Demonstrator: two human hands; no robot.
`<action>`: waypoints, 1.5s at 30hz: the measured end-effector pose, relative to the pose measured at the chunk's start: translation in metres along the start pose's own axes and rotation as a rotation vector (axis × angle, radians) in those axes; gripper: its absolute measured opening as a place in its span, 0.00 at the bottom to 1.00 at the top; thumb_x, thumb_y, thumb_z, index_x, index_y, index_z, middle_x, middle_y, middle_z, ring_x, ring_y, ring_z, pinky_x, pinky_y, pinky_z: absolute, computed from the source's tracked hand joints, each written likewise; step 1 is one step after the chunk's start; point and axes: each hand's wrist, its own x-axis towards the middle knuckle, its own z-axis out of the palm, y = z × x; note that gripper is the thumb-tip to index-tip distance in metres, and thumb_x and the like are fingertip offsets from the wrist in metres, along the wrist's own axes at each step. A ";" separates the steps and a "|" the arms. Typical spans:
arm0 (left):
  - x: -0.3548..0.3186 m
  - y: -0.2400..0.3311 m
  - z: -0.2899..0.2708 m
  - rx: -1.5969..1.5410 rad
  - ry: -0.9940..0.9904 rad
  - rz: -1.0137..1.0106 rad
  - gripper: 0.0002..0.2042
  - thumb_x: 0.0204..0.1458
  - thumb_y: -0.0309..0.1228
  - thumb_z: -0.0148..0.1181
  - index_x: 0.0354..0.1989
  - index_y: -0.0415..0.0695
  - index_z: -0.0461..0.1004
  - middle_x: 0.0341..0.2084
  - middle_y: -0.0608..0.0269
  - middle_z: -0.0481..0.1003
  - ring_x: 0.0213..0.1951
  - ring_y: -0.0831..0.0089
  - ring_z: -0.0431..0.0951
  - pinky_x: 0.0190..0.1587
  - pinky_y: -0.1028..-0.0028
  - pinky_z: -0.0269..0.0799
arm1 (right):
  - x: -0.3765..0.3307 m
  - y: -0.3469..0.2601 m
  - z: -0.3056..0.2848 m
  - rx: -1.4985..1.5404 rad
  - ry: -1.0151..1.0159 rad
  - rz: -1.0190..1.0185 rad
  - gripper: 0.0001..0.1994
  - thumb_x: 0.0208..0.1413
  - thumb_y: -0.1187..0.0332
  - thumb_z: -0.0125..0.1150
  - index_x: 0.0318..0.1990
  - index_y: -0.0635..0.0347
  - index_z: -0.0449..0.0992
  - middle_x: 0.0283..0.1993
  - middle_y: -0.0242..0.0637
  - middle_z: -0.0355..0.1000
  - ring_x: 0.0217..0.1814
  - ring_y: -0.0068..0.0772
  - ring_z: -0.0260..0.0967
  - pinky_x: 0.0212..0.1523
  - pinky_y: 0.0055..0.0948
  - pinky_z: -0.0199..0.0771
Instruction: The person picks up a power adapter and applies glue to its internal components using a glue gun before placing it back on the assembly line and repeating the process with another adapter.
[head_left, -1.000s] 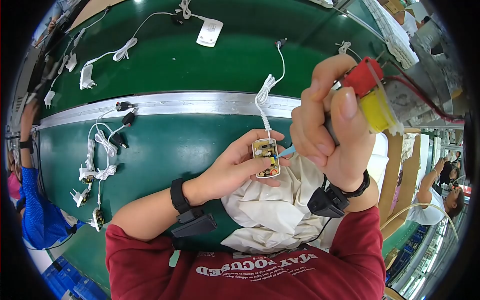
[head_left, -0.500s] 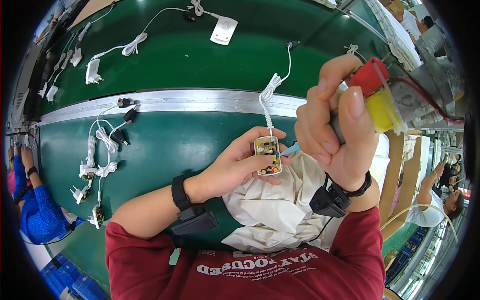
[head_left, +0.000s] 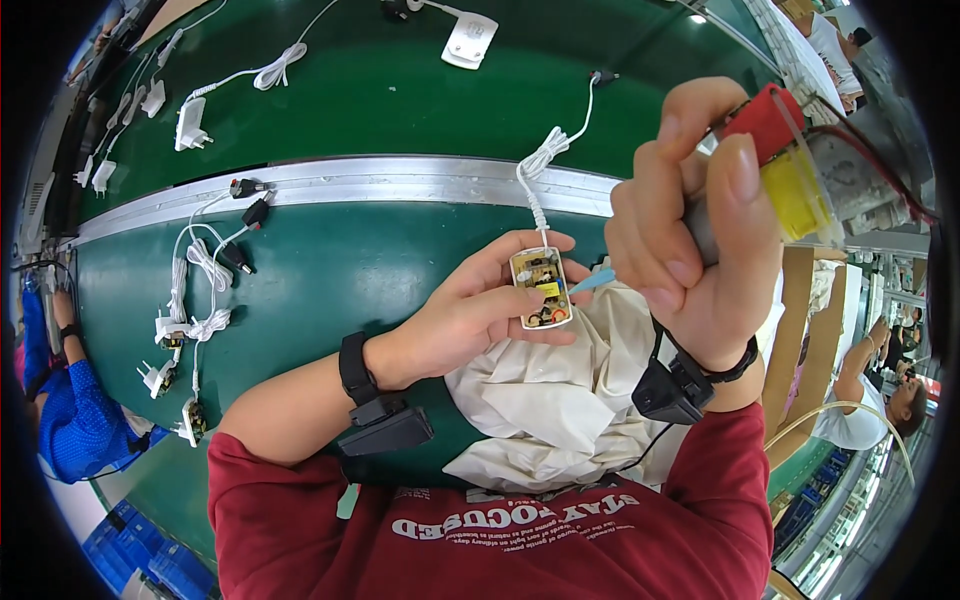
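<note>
"Any writing?"
"White lettering across the red shirt; faint print, too small to read, on a white adapter beyond the rail."
"The hands?"
"Left hand grips the opened charger toward the near edge of the bench. Right hand grips a red-and-yellow tool, blue tip beside the charger."
"Obstacles?"
"White cloth underneath; cabled plugs toward the left edge."

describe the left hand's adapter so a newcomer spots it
Start at the green bench, then the crumpled white cloth. At the cloth's far edge, the left hand holds the adapter, circuit board exposed. Unlike its neighbours lying on the bench, it is held.
</note>
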 end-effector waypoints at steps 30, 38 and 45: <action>0.005 0.002 -0.001 -0.232 -0.074 0.024 0.22 0.62 0.30 0.39 0.64 0.40 0.48 0.55 0.52 0.62 0.59 0.63 0.65 0.61 0.54 0.62 | -0.001 0.012 0.001 -0.027 -0.075 -0.102 0.18 0.62 0.47 0.44 0.39 0.54 0.55 0.11 0.25 0.51 0.08 0.15 0.43 0.10 0.18 0.45; 0.004 0.001 -0.002 -0.234 -0.095 0.036 0.23 0.63 0.33 0.38 0.65 0.41 0.47 0.55 0.54 0.62 0.58 0.64 0.65 0.63 0.55 0.60 | -0.001 0.012 0.005 0.027 -0.056 -0.070 0.19 0.61 0.47 0.46 0.34 0.51 0.53 0.11 0.25 0.51 0.08 0.16 0.43 0.10 0.18 0.45; 0.005 0.001 -0.004 -0.232 -0.124 0.023 0.24 0.63 0.37 0.39 0.65 0.42 0.47 0.56 0.54 0.61 0.59 0.65 0.64 0.63 0.56 0.59 | 0.001 0.019 0.000 0.029 -0.124 -0.065 0.19 0.61 0.47 0.47 0.35 0.52 0.53 0.11 0.26 0.52 0.08 0.17 0.44 0.10 0.19 0.46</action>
